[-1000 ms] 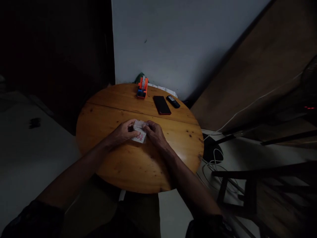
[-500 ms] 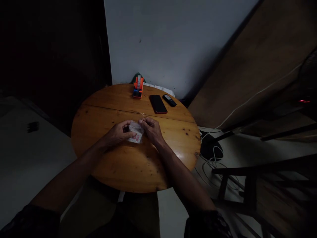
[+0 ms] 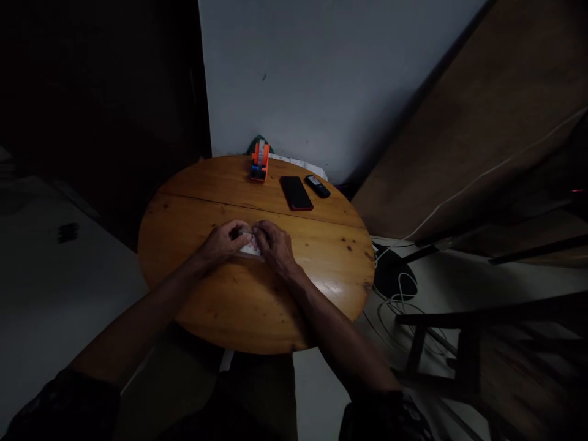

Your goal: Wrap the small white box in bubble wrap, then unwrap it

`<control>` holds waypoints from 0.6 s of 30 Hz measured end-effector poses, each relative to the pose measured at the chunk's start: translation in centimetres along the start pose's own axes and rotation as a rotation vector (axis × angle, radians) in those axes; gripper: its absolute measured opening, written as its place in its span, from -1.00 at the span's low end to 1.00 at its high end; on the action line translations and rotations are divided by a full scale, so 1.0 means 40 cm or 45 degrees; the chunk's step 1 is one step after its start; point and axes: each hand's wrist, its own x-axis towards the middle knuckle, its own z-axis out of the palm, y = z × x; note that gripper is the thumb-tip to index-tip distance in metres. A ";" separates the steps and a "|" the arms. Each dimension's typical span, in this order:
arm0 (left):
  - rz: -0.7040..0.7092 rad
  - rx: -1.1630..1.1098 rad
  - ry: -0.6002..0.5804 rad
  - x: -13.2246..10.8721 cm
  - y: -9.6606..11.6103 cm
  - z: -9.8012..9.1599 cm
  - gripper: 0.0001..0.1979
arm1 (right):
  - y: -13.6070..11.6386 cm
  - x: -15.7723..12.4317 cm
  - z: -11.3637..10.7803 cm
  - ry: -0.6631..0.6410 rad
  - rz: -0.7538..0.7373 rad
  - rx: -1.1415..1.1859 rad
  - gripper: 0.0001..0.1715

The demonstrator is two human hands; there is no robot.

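Note:
Between my hands, over the middle of the round wooden table [image 3: 220,300], is a small clear plastic packet [image 3: 250,247] with white and red print. My left hand [image 3: 226,239] grips its left side, the thumb lying across the front. The fingers of my right hand [image 3: 274,243] are bent over its right side and hide much of it. What the packet contains is too dim and small to make out.
At the table's far side stand an orange tape dispenser [image 3: 260,162], a black smartphone [image 3: 296,193] and a dark keypad phone [image 3: 317,186]. A wooden stool [image 3: 463,355] and loose white cables [image 3: 399,297] are on the floor at right. A wall rises behind the table.
My right hand has turned and folded further over the packet, covering more of its right side. The packet now looks flatter and lower between my hands. The camera view has shifted slightly.

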 end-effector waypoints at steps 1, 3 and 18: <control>-0.021 -0.046 -0.018 0.002 -0.004 -0.002 -0.44 | 0.002 0.001 0.002 0.005 0.005 -0.021 -0.75; -0.073 -0.148 -0.041 0.003 -0.009 -0.006 -0.35 | 0.005 0.001 0.004 0.008 0.025 -0.022 -0.75; -0.135 -0.306 0.012 0.006 -0.023 0.004 -0.42 | 0.000 -0.017 -0.015 -0.044 -0.221 -0.036 -0.78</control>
